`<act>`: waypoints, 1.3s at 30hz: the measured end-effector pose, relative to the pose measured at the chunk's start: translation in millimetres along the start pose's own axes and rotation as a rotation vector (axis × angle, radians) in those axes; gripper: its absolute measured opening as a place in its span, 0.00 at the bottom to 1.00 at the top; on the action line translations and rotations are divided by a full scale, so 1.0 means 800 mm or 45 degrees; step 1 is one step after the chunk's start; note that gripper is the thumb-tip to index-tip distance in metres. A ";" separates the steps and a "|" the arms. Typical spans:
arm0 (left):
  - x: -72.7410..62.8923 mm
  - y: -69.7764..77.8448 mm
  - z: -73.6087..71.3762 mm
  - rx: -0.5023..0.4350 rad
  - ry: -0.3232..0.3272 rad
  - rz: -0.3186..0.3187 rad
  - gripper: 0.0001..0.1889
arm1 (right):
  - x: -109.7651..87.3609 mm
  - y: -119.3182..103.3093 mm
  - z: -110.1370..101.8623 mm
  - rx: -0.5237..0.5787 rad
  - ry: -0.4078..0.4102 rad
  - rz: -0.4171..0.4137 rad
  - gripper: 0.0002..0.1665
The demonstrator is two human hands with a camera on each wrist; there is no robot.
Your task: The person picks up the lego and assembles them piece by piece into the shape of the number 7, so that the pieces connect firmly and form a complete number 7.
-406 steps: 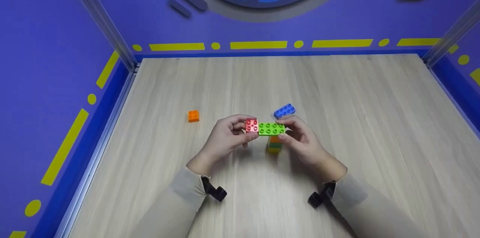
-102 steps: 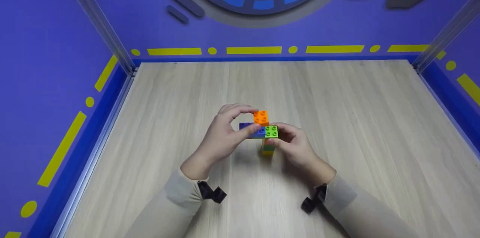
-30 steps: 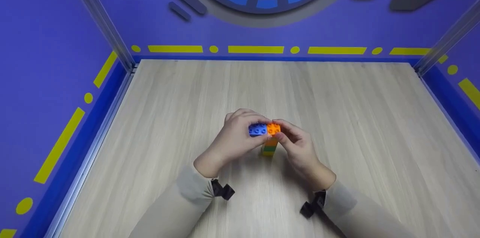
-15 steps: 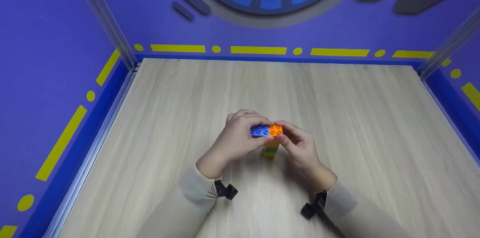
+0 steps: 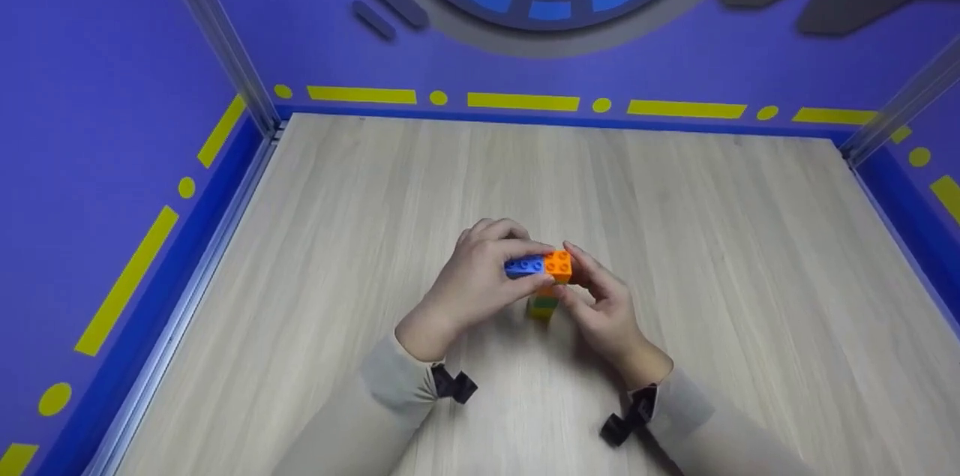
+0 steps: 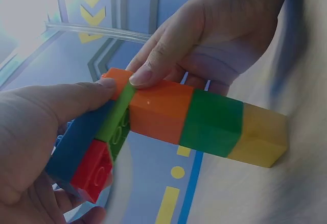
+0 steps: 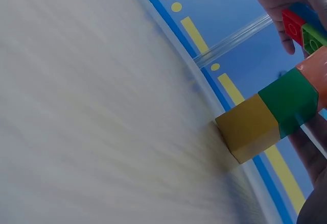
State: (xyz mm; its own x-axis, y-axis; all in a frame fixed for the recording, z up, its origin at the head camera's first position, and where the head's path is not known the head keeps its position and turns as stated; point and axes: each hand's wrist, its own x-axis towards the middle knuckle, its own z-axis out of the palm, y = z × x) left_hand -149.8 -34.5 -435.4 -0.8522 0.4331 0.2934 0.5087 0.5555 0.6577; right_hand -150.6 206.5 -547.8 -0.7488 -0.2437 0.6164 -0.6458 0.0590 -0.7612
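A toy brick tower stands upright on the table, with yellow point(image 6: 258, 134), dark green point(image 6: 213, 122) and orange point(image 6: 161, 109) bricks from the bottom up. Across its top lies a light green brick point(image 6: 115, 124), reaching out to the left. A red brick point(image 6: 92, 170) hangs under that overhanging end. Over the light green one sit a blue brick point(image 5: 525, 266) and, at the right, a small orange brick point(image 5: 557, 266). My left hand point(image 5: 476, 277) grips the blue and upper orange bricks between thumb and fingers. The right hand point(image 5: 611, 315) holds the tower's upper part, thumb at the light green brick's edge.
The pale wooden table point(image 5: 675, 199) spreads around the tower. Blue panels with yellow markings point(image 5: 523, 102) rise at its back and sides. A metal rail point(image 5: 180, 326) runs along the left edge. Each wrist wears a black camera mount point(image 5: 454, 384).
Earlier, the blue and orange bricks lay loose on the table; both now sit atop the structure. The left hand carried the orange brick over and set it at the right end. Recently, the right fingers spread slightly.
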 end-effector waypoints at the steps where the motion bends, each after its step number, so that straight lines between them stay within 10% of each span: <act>1: 0.000 -0.001 0.001 -0.010 -0.005 -0.003 0.19 | -0.001 0.001 -0.001 -0.006 0.004 0.007 0.38; 17: 0.005 -0.034 0.011 -0.295 0.134 -0.163 0.25 | 0.000 -0.002 0.004 -0.072 0.201 0.297 0.36; 28: 0.018 -0.049 0.013 -0.390 0.177 -0.135 0.23 | 0.011 -0.006 0.001 -0.045 0.213 0.458 0.36; 39: 0.047 -0.078 0.021 -0.501 0.221 -0.263 0.22 | 0.060 -0.020 -0.023 -0.104 0.103 0.849 0.35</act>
State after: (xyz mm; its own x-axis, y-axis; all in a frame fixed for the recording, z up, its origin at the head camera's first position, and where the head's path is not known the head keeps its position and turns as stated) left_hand -211.6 -40.4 -477.0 -0.9554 0.1986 0.2186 0.2705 0.2916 0.9175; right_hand -178.8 211.8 -502.5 -0.9977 -0.0569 0.0357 -0.0486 0.2451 -0.9683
